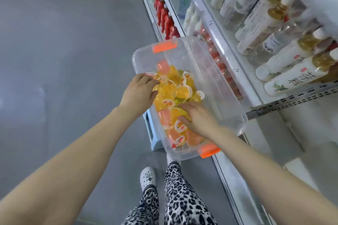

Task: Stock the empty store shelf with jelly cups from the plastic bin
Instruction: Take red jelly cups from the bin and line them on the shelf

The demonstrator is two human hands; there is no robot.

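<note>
Both hands down in the plastic bin point(210, 78), among the jelly cups point(175, 89)
Left hand point(139, 91) at the bin's left rim, fingers bent over the nearest cups; cannot tell if one is gripped. Cups orange, yellow and pink, heaped loose in the bin. Right hand point(197, 117) spread wide, fingers laid on the pile, holding nothing. Bin rests on a pale blue stool point(152, 133) and overhangs it, just beside the shelving. Empty shelf point(301, 129) low right, under rows of bottles point(274, 42). Risks: weight pressed on the overhanging side may tip the bin off the stool; smooth cups in too full a handful may slip and drop to the floor
</note>
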